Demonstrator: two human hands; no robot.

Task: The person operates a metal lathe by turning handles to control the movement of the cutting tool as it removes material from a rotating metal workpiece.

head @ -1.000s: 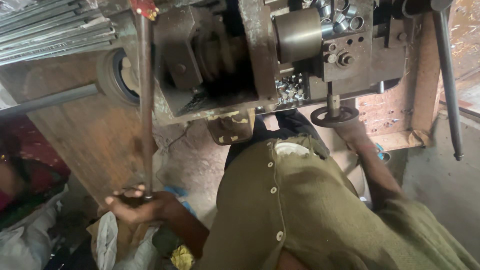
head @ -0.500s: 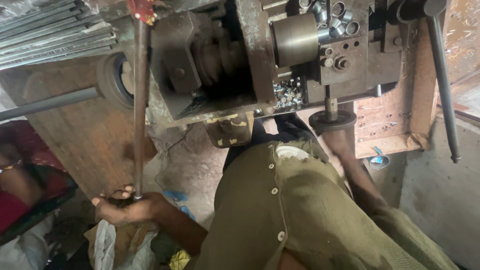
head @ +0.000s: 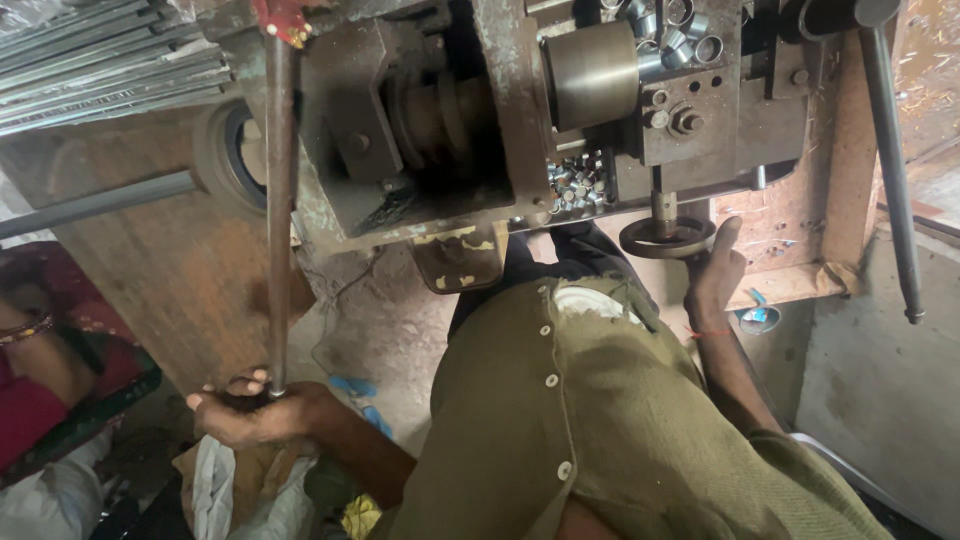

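Left hand (head: 250, 410) is gripping the lower end of a long metal rod (head: 278, 210); right hand (head: 715, 275), fingers open, is touching the small handwheel (head: 665, 237) beneath the machine (head: 480, 130), with open floor (head: 390, 330) lying between them.

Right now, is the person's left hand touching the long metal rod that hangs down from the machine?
Touching. The head view shows the left hand cupped under the lower end of the long metal rod, its fingers curled around the tip with no gap visible.

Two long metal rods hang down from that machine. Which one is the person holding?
The rusty rod on the picture's left: the left hand grips its lower end. The grey rod at the far right hangs free, untouched.
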